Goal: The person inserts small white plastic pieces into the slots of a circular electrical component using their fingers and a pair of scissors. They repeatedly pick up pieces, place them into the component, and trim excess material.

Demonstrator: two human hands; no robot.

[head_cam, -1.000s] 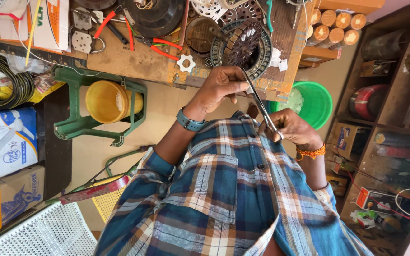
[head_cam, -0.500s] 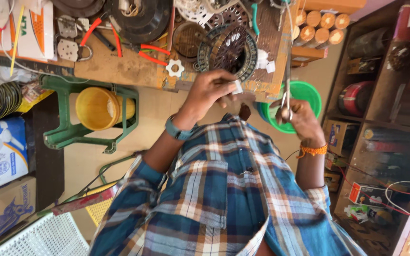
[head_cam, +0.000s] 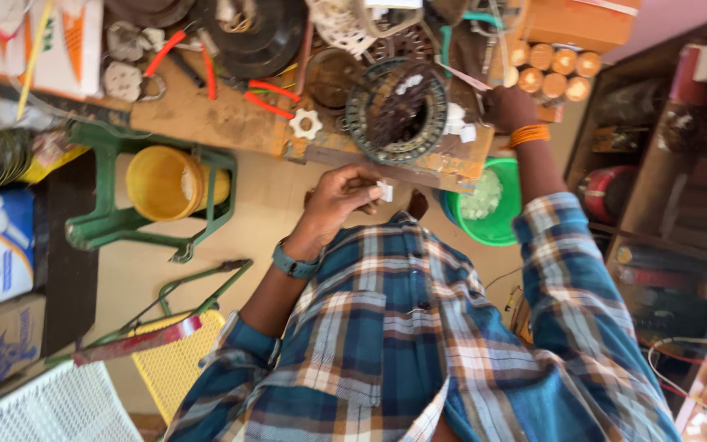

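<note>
My left hand (head_cam: 339,196), with a watch on the wrist, is held in front of my chest and pinches a small white piece (head_cam: 385,192) between its fingertips. My right hand (head_cam: 507,106), an orange band on its wrist, is stretched out onto the wooden workbench (head_cam: 198,115). It is closed around a long thin tool (head_cam: 457,75) whose kind I cannot make out. Between the hands, a round metal stator ring (head_cam: 398,110) lies on the bench, just left of my right hand. My checked shirt fills the lower part of the view.
Red-handled pliers (head_cam: 267,94), a white gear (head_cam: 304,124) and dark discs clutter the bench. Copper-coloured spools (head_cam: 550,61) stand beyond my right hand. Below the bench are a yellow bucket (head_cam: 165,184) on a green stool and a green basin (head_cam: 488,205). Shelves line the right side.
My right hand has gone from near my chest up onto the bench beside the stator ring, taking the thin tool along. My left hand has drawn back from the ring with the white piece.
</note>
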